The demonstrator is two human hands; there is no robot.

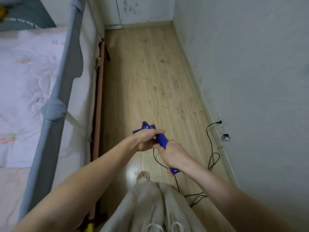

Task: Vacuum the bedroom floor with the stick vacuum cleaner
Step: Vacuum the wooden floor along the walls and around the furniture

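**Both hands on the blue vacuum, between bed and wall**

Along the left runs the bed (25, 77), its pale quilted cover printed with small flowers and hemmed in by a grey padded rail (55, 104). A reddish wooden edge of the frame shows below the rail, right against the floor (147, 67), a strip of light wood planks that stretches to the far wall and carries dark scuffs toward the right side.

Over the middle of that strip, the left hand (147, 139) has its grip curled around the upper part of the blue stick vacuum cleaner (161, 139), thumb on top. Just beyond this hand a blue part of the machine pokes out; whether it touches the planks I cannot tell. Just to the right, the right hand (173, 156) wraps its grip tight about the lower end of the same blue handle, whose tip juts out under the wrist.

Below them stand light trousers and one bare foot (143, 175). A black cord (211, 148) trails from the handle, loops over the floor by the skirting and rises to a wall socket (220, 122) on the right.
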